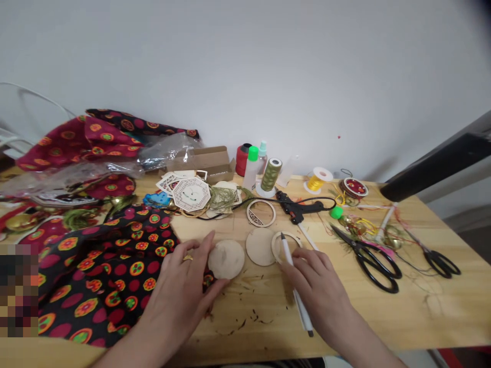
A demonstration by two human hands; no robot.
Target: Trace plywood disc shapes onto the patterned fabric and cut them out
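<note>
— What's nearest us?

— The right hand (pixel 318 289), fingers curled loosely around a slim white pen (pixel 294 278) lying slantwise under the palm, its dark tip up by a pale wooden ring (pixel 276 240). I'd say it's kept low like that so the tip is easy to steer.

— And the other hand?

— The left hand (pixel 184 286) is spread flat, fingers apart, its fingertips pinning a round plain wooden disc (pixel 226 259) on the light wooden table (pixel 383 317), right at the edge of the black cloth with red and orange dots (pixel 103 276). It looks like it's steadying the disc.

— Beyond that?

— A second wooden disc (pixel 260 246) touches the ring. Farther back are a black glue gun (pixel 297 209), black-handled scissors (pixel 368 258) off to the right, and a green thread spool (pixel 270 175) near the wall.
</note>
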